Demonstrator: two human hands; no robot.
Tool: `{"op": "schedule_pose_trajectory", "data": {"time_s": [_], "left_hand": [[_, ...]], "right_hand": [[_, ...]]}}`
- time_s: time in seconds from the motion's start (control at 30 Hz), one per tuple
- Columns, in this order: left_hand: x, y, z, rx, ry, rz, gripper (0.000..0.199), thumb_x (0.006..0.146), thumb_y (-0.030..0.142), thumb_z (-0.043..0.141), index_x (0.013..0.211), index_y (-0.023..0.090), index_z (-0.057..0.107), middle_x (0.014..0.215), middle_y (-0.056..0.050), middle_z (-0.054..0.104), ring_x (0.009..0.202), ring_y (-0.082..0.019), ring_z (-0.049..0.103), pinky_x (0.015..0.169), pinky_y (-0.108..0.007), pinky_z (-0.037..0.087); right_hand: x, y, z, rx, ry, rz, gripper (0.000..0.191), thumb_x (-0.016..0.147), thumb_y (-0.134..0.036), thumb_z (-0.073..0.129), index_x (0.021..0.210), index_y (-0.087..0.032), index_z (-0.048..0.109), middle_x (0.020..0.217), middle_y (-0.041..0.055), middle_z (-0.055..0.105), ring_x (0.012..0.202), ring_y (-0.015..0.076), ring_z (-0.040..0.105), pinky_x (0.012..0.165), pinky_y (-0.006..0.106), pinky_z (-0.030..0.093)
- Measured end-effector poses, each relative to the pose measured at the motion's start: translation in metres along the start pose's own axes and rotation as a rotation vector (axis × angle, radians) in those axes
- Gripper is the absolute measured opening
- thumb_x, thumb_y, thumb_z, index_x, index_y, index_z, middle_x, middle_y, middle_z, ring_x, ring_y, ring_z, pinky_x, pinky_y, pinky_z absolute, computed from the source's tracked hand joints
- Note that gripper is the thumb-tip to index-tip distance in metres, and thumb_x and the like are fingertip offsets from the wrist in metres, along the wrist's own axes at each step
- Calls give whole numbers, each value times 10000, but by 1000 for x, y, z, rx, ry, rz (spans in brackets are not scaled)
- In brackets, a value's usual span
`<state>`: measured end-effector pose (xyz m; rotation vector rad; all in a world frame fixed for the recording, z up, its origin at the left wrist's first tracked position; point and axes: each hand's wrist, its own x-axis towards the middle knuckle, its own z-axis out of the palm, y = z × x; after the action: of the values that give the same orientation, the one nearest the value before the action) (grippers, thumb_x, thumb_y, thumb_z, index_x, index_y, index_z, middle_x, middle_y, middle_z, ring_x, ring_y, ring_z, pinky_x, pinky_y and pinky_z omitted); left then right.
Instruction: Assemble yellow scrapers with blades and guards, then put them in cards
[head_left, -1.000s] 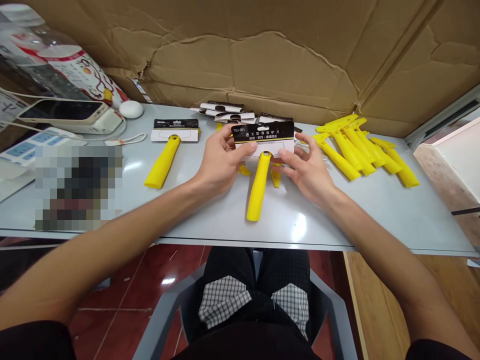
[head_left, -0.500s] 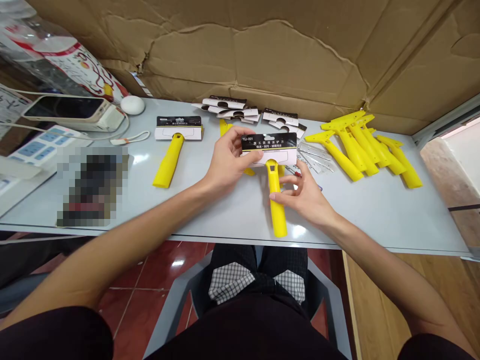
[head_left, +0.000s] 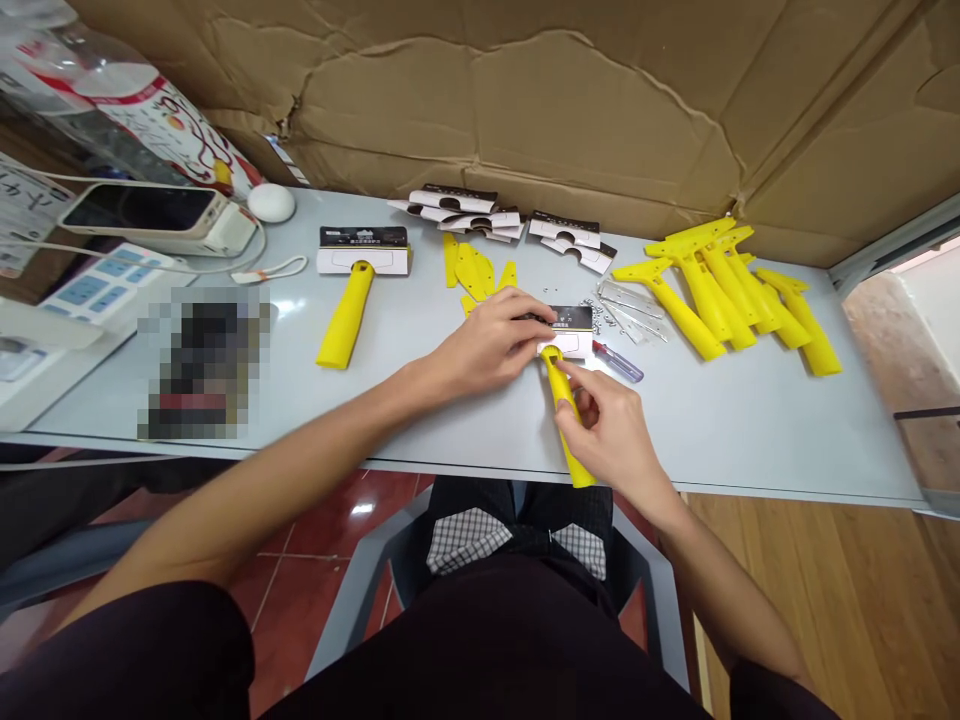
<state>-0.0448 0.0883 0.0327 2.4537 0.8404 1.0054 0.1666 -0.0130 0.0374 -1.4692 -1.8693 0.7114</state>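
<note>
A scraper with a yellow handle (head_left: 575, 462) lies at the table's front edge, its head inside a black-and-white folded card (head_left: 571, 343). My left hand (head_left: 491, 345) closes over the card's left end, fingers on top. My right hand (head_left: 616, 425) has thumb and fingers around the handle, the index finger near the slot just below the card. Behind the right hand rests a screwdriver (head_left: 621, 362) with a clear purplish handle. Beyond my left hand are flat yellow pieces (head_left: 475, 270), partly hidden by it.
Another carded scraper (head_left: 346, 312) lies at left. Folded cards (head_left: 469, 203) sit along the back by the cardboard (head_left: 510, 110). Small screws (head_left: 596, 322), thin metal strips (head_left: 632, 308) and several yellow handles (head_left: 690, 312) lie at right. A phone (head_left: 139, 215) and power strip (head_left: 97, 285) are far left.
The carded scraper has come down toward the table. My left hand has shifted onto the card's top, and my right hand has moved up the handle toward the slot.
</note>
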Motion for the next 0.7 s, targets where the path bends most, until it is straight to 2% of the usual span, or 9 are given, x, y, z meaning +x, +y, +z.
{"op": "schedule_pose_trajectory", "data": {"time_s": [0.1,0.2,0.33,0.53,0.7], "left_hand": [[-1,-3,-6,35,-116,7,250,895,216,728,1118,256,833,1262,-126,787,1210,-338,663,1049,-571,539],[-2,-4,-12,52,-197,3,299,896,242,743,1185,263,816,1304,-130,765,1252,-340,642,1071,-559,534],[-4,-8,-11,61,-182,4,320,887,234,742,1198,280,800,1333,-126,751,1288,-347,622,1096,-572,521],[-6,-14,-5,202,-220,32,314,924,268,685,1221,257,787,1312,-158,756,1273,-375,638,1075,-596,532],[-6,-13,-3,285,-225,15,320,925,265,669,1222,299,782,1310,-141,759,1266,-390,652,1057,-610,527]], "right_hand": [[-1,-3,7,-61,13,-26,479,917,-233,567,1360,-190,744,1034,104,782,790,251,642,829,499,576],[-1,-2,11,-106,23,-46,479,927,-228,538,1362,-169,730,1064,130,785,898,290,676,893,526,576],[1,-2,15,-193,42,-54,471,939,-228,520,1350,-130,728,1057,169,752,1002,337,690,924,545,575],[2,-5,15,-281,28,-33,454,977,-249,512,1354,-108,722,1104,196,720,907,322,691,829,513,579],[2,-5,12,-277,-52,-41,499,1007,-320,531,1430,-98,677,1059,176,731,891,319,696,814,505,575]]}}
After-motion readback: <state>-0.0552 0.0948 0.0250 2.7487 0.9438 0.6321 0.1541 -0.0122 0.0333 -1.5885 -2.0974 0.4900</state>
